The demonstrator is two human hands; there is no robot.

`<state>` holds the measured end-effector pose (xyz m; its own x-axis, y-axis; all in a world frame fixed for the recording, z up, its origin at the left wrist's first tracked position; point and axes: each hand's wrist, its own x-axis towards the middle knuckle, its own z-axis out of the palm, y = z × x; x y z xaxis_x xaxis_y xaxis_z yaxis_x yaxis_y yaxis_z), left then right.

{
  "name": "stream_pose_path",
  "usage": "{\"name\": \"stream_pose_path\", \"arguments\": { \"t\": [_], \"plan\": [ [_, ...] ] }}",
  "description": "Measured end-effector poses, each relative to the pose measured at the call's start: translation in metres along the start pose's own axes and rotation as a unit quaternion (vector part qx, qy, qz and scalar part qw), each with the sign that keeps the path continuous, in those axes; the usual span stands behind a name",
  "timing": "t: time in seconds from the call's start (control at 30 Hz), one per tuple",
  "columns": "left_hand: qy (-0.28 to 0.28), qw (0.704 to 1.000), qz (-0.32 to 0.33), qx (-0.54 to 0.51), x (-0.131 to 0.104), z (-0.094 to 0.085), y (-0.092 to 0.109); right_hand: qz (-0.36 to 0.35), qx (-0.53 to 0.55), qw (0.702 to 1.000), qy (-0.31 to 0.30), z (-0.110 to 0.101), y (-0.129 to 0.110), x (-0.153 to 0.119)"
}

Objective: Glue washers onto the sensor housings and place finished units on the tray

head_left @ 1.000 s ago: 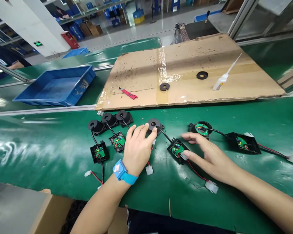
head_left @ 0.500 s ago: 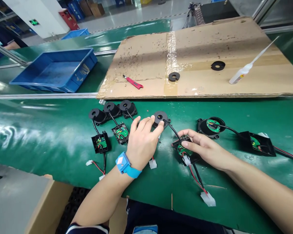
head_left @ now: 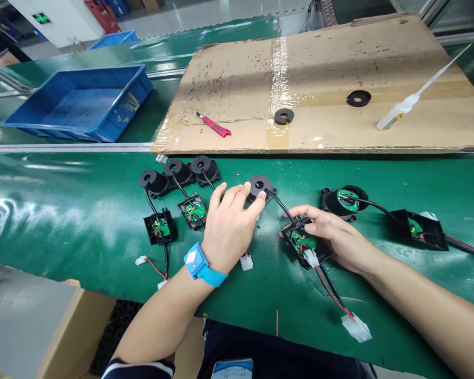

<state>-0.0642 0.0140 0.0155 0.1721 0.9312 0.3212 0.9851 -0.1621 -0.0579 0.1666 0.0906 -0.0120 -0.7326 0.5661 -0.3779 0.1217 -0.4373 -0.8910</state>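
Observation:
My left hand (head_left: 231,218), with a blue wristband (head_left: 199,266), rests thumb and fingertips against a round black housing (head_left: 260,182) standing on the green table, its foam-like ring top facing up. A black cable runs from this housing to a square black box (head_left: 290,234) with a green circuit board inside. My right hand (head_left: 326,229) is closed around that box, thumb over its upper edge. Red and black wires trail from the box to a white connector (head_left: 356,326). Part of another wired unit is hidden under my left hand; its white connector (head_left: 246,262) shows beside the wrist.
Several similar units, such as one box (head_left: 159,227), stand to the left. Another housing (head_left: 343,202) and its box (head_left: 418,230) lie right. Behind are a cardboard sheet (head_left: 237,79), red knife (head_left: 214,125), black rings (head_left: 284,116), glue bottle (head_left: 398,112) and blue bin (head_left: 75,105).
My right hand has turned the box slightly, and its wires and white connector have swung to the right. My left hand stays at the housing. The view has shifted a little.

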Motion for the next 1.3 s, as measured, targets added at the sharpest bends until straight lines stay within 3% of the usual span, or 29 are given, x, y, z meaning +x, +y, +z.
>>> {"name": "stream_pose_path", "arguments": {
  "t": [0.17, 0.53, 1.1, 1.2, 1.23, 1.3],
  "plan": [
    [0.003, 1.0, -0.001, 0.003, 0.001, 0.0, 0.0, -0.02, -0.005, 1.0, 0.022, -0.001, 0.004, 0.0],
    [0.025, 1.0, 0.005, 0.017, 0.002, 0.001, 0.001, -0.015, 0.006, 1.0, -0.009, 0.002, 0.002, 0.001],
    [0.035, 0.999, 0.013, 0.026, 0.002, 0.003, 0.001, -0.068, -0.012, 0.997, 0.032, 0.0, 0.005, 0.0],
    [0.032, 0.999, 0.013, 0.029, 0.002, 0.004, 0.0, -0.111, -0.096, 0.987, 0.069, -0.005, 0.006, -0.014],
    [0.032, 0.999, 0.013, 0.029, 0.002, 0.004, 0.0, -0.134, -0.157, 0.974, 0.092, -0.006, 0.006, -0.021],
    [0.031, 0.999, 0.013, 0.032, 0.003, 0.004, 0.0, -0.207, -0.298, 0.922, 0.138, -0.002, 0.006, -0.038]
  ]
}}
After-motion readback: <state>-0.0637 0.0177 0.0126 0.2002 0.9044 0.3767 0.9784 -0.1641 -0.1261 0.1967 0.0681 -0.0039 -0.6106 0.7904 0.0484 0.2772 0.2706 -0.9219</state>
